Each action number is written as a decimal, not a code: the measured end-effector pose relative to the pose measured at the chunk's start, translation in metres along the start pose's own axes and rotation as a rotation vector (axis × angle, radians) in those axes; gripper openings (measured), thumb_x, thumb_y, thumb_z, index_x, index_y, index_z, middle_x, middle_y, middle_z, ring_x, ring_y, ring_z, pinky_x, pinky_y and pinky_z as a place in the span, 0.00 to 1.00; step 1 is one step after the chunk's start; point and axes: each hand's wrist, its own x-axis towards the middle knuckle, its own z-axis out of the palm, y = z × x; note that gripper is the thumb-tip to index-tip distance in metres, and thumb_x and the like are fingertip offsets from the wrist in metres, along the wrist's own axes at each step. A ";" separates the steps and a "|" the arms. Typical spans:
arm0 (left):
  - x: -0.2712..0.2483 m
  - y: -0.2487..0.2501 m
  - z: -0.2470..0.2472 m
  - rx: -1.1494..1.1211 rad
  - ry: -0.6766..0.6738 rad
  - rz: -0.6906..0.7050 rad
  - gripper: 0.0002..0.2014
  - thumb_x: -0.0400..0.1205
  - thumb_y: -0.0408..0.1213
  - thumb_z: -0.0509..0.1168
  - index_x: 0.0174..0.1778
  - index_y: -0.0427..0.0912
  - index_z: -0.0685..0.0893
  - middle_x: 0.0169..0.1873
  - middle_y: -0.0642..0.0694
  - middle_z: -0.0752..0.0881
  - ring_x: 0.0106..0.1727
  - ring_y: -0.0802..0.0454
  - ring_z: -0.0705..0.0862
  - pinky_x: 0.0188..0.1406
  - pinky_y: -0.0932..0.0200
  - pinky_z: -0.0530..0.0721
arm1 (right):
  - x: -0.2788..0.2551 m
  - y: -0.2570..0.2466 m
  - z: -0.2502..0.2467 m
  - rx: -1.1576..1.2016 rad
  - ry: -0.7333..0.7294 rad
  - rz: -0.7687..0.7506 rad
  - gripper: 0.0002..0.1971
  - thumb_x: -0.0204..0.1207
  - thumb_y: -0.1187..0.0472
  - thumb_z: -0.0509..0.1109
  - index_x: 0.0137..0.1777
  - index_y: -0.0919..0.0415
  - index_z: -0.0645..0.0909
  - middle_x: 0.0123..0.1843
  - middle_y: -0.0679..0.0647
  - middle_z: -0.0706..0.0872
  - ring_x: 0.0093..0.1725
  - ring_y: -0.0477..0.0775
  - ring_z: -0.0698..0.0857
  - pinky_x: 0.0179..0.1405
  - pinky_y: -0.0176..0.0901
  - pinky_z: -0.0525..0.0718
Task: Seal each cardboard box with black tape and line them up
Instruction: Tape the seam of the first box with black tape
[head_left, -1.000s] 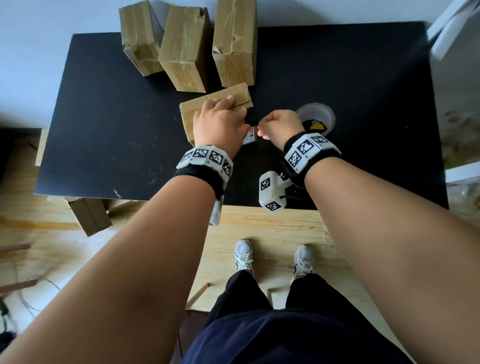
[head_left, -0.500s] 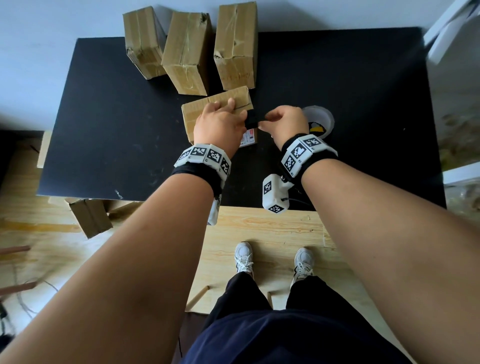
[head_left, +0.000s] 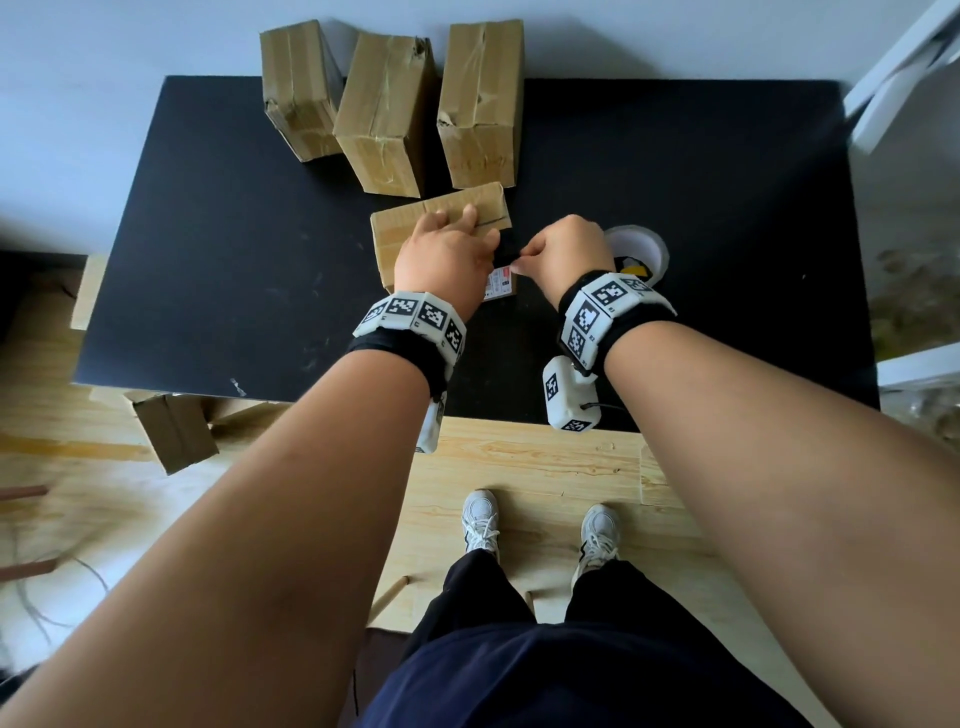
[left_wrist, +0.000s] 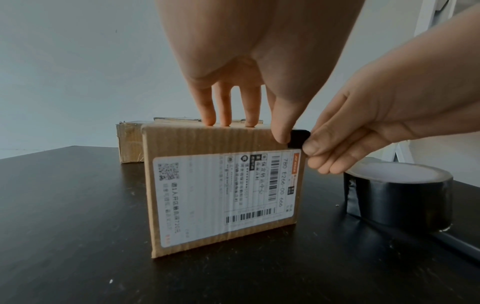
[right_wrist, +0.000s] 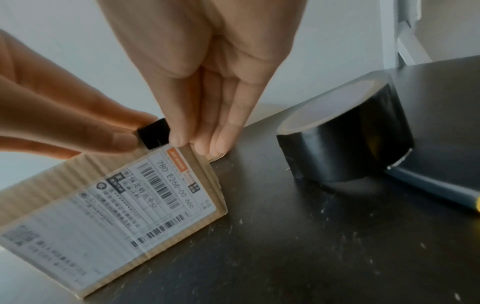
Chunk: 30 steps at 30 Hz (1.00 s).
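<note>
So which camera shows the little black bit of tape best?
The left wrist view: the black tape piece sits sharp at the box top corner, between left thumb and right hand. The right wrist view shows it blurrier; the head view shows just a dark sliver.

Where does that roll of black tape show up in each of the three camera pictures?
Head view: the tape roll lies right of centre, partly hidden behind the right hand.
Left wrist view: tape roll at the right edge, on the table.
Right wrist view: tape roll right of centre.
Shared landmark: the labelled box, just left of it.
</note>
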 end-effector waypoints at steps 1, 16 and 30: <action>0.000 0.000 0.001 0.002 -0.003 0.003 0.19 0.87 0.44 0.56 0.74 0.60 0.73 0.81 0.56 0.63 0.82 0.47 0.56 0.77 0.51 0.64 | 0.003 -0.001 -0.002 -0.031 -0.012 -0.003 0.09 0.75 0.53 0.74 0.52 0.54 0.91 0.50 0.51 0.91 0.52 0.51 0.88 0.50 0.40 0.83; 0.004 -0.007 0.005 -0.008 -0.008 0.005 0.27 0.83 0.33 0.61 0.75 0.64 0.71 0.81 0.57 0.61 0.83 0.49 0.55 0.81 0.54 0.60 | 0.015 0.006 -0.003 -0.087 -0.163 0.084 0.12 0.79 0.63 0.67 0.58 0.55 0.88 0.58 0.55 0.89 0.57 0.57 0.86 0.55 0.44 0.84; -0.008 -0.019 0.009 -0.366 0.142 0.010 0.18 0.77 0.27 0.63 0.54 0.52 0.90 0.71 0.52 0.78 0.74 0.51 0.72 0.74 0.57 0.69 | 0.010 -0.015 -0.010 0.146 -0.014 -0.040 0.13 0.83 0.55 0.62 0.65 0.55 0.78 0.61 0.53 0.84 0.58 0.56 0.83 0.50 0.41 0.76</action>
